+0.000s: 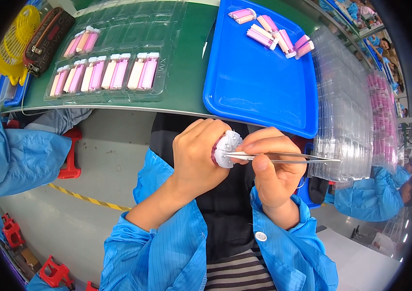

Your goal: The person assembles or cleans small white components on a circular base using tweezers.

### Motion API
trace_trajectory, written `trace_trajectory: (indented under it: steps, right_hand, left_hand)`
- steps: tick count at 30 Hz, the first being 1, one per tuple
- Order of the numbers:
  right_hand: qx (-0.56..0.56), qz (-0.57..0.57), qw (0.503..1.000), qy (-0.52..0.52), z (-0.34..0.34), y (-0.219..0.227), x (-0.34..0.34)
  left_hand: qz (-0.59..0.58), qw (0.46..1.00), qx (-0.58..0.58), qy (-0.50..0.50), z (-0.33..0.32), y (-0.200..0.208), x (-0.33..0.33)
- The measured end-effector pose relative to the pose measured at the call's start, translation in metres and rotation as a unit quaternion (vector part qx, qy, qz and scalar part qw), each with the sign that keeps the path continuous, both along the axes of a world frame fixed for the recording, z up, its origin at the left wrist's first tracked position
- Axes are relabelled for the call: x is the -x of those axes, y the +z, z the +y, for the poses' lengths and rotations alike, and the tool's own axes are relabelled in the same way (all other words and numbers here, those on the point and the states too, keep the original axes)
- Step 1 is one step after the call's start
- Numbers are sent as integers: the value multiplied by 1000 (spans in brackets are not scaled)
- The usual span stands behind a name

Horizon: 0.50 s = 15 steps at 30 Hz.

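My left hand (197,154) is closed around a small part with a white, scalloped end (226,149) and a pink edge. The rest of that part is hidden inside my fist. Between the thumb and fingers of my right hand (276,167) is a pair of metal tweezers (288,157). Their tips point left and meet the white end, while the back of the tweezers sticks out to the right. Both hands are held over my lap, just below the table edge.
A blue tray (261,92) holds several pink-and-cream pieces with white ends. To the left, a clear plastic tray (164,72) holds more of them in rows. Stacked clear trays (341,106) stand at right. A dark pouch (48,41) and yellow fan (19,39) sit far left.
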State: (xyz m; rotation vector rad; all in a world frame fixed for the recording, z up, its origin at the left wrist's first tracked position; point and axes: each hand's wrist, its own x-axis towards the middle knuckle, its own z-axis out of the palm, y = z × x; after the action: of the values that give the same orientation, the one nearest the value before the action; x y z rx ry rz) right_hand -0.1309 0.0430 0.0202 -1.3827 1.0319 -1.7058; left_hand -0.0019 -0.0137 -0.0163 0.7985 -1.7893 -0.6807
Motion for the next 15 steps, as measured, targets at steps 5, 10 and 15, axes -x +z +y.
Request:
trace_trajectory:
  steps: [5, 10, 15]
  right_hand:
    - [4, 12, 1000, 2, -1, -2, 1]
    - [9, 24, 1000, -7, -1, -2, 1]
    - [2, 33, 999, -9, -1, -2, 1]
  left_hand:
    - [0, 1000, 6, 6, 0, -2, 1]
    - [-7, 1000, 13, 11, -1, -2, 0]
    - [-10, 1000, 12, 5, -1, -1, -1]
